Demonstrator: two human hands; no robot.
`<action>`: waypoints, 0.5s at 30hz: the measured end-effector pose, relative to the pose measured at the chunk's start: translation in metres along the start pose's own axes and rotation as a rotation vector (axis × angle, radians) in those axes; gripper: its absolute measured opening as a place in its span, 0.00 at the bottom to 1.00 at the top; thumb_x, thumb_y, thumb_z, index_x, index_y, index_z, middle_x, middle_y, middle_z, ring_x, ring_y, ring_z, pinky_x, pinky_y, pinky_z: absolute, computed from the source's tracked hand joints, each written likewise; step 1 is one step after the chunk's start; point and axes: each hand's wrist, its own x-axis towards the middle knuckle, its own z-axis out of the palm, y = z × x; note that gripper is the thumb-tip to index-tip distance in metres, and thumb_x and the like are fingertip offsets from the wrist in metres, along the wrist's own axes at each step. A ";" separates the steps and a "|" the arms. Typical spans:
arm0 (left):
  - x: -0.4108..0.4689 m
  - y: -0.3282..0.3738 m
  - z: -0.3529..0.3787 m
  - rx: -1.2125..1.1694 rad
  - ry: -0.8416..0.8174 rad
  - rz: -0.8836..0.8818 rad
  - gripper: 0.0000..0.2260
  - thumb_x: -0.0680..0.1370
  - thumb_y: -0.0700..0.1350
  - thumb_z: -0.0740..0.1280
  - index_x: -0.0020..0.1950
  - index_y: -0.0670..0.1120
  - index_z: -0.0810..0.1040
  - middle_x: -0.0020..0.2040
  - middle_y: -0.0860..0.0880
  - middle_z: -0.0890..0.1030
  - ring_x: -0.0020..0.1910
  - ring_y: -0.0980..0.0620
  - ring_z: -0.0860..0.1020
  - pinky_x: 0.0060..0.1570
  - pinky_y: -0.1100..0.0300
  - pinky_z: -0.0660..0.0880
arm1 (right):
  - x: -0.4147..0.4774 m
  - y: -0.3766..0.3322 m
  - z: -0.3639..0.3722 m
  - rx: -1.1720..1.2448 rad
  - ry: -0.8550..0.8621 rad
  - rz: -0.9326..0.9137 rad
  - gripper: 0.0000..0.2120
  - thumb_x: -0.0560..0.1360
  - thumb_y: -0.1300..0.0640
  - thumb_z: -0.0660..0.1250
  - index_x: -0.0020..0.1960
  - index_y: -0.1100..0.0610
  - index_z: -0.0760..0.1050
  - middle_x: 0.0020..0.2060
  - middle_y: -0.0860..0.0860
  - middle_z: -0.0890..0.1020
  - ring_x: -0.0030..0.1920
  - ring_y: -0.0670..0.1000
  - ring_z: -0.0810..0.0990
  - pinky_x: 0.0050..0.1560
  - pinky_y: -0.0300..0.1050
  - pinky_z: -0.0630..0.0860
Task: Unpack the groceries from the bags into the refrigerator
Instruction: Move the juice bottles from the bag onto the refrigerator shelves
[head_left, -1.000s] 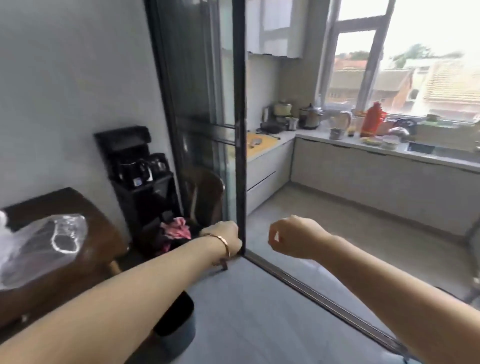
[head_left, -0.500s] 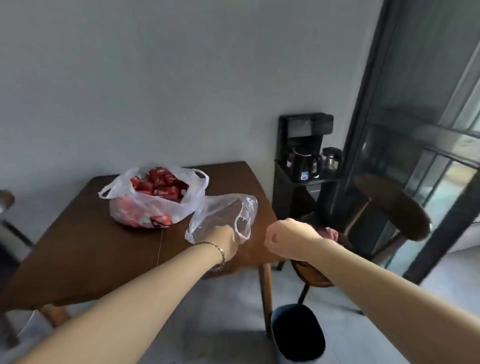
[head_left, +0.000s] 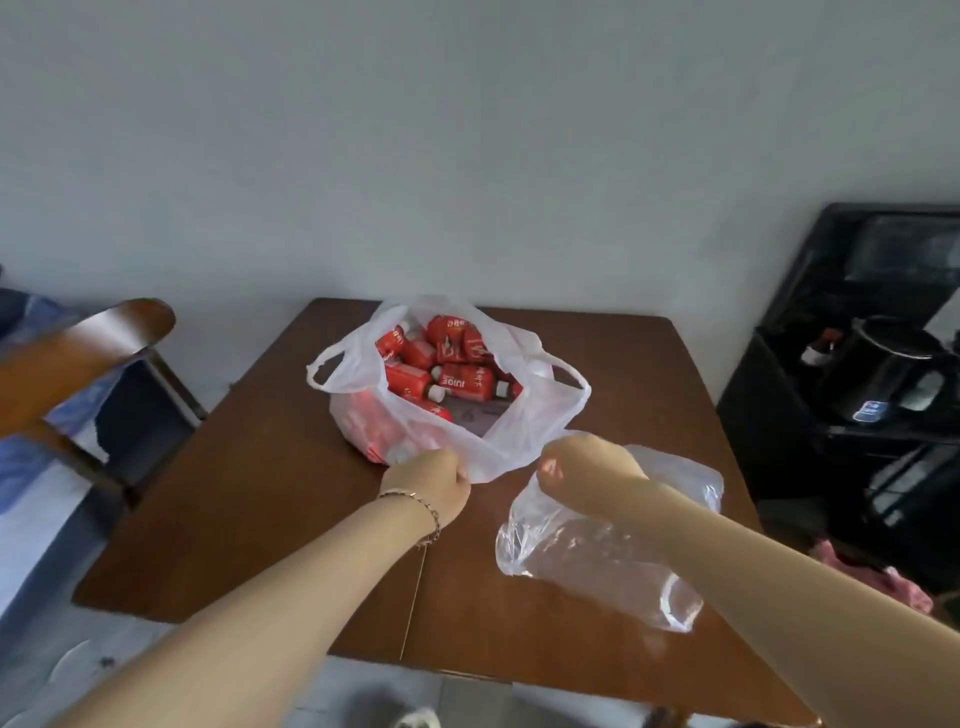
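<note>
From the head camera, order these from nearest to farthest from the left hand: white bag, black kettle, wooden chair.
1. White bag: touching the left hand, on the table.
2. Wooden chair: far left, beside the table.
3. Black kettle: far right, on the black stand.

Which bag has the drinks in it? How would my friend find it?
Look at the brown table by the wall. Two plastic bags lie on it. The white bag, farther back, is full of red juice bottles; the clear bag beside it looks empty.

Both arms outstretched; left hand (head_left: 434, 480), right hand (head_left: 582, 467) fisted.
</note>
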 end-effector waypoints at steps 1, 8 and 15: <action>0.019 -0.012 -0.001 0.003 0.000 0.012 0.14 0.81 0.46 0.55 0.59 0.47 0.77 0.57 0.47 0.80 0.54 0.45 0.78 0.46 0.57 0.70 | 0.022 -0.006 0.004 0.005 0.012 0.011 0.11 0.77 0.57 0.56 0.52 0.57 0.76 0.49 0.52 0.80 0.47 0.55 0.78 0.45 0.45 0.73; 0.143 -0.067 -0.013 -0.030 0.145 0.213 0.08 0.79 0.44 0.59 0.53 0.45 0.76 0.53 0.48 0.76 0.52 0.48 0.76 0.45 0.56 0.72 | 0.154 -0.048 0.038 0.164 0.080 0.103 0.12 0.78 0.55 0.56 0.53 0.54 0.77 0.50 0.51 0.82 0.49 0.54 0.80 0.43 0.42 0.74; 0.239 -0.097 0.000 0.083 -0.123 0.270 0.10 0.79 0.43 0.60 0.59 0.48 0.75 0.60 0.49 0.73 0.57 0.48 0.75 0.52 0.53 0.76 | 0.236 -0.058 0.096 0.336 -0.089 0.199 0.14 0.79 0.58 0.59 0.64 0.58 0.72 0.61 0.54 0.74 0.60 0.54 0.74 0.58 0.42 0.72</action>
